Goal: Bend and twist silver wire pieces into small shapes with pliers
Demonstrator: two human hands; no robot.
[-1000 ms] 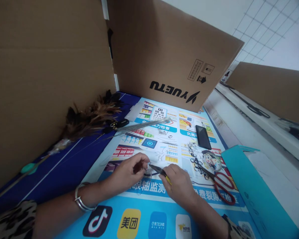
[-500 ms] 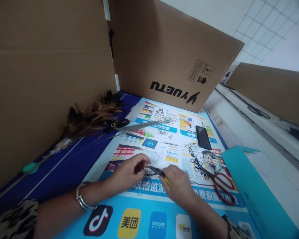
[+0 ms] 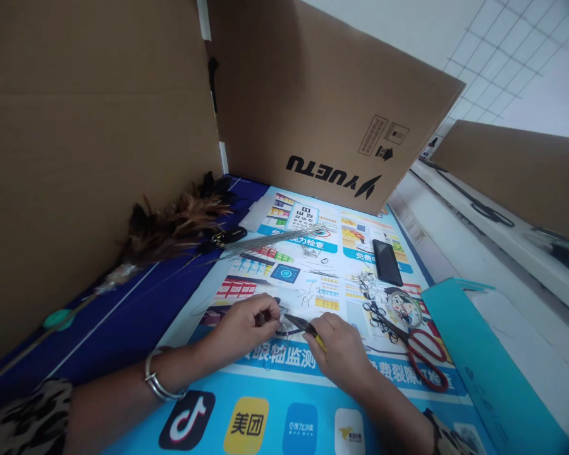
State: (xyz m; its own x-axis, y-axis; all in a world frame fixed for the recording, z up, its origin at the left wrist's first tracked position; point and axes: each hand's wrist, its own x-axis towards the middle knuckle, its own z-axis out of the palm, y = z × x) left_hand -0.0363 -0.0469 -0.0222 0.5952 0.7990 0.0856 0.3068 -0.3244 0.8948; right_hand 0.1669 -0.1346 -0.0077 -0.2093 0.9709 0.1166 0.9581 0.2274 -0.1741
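Note:
My right hand (image 3: 339, 347) is closed around a pair of pliers (image 3: 299, 323) with dark pointed jaws and a yellow handle. The jaws point left, toward my left hand (image 3: 249, 322). Thumb and fingers of my left hand pinch a thin wire (image 3: 281, 325), whose far end I cannot make out. The plier tips are close to the wire; whether they touch it is too small to tell. Beyond my hands, a bundle of thin straight wires (image 3: 275, 238) lies on the printed poster (image 3: 265, 392), with short loose wire pieces (image 3: 308, 294) nearer by.
On the right lie red-handled scissors (image 3: 427, 357), small black rings (image 3: 379, 316), a round tape roll (image 3: 404, 308), a black phone (image 3: 387, 262) and a teal box (image 3: 483, 354). A feather duster (image 3: 175, 221) rests on the left. Cardboard walls (image 3: 322, 95) stand behind and left.
My left hand has drawn slightly left and turned a little. The plier tips now sit a little apart from its fingers. My right hand has barely moved.

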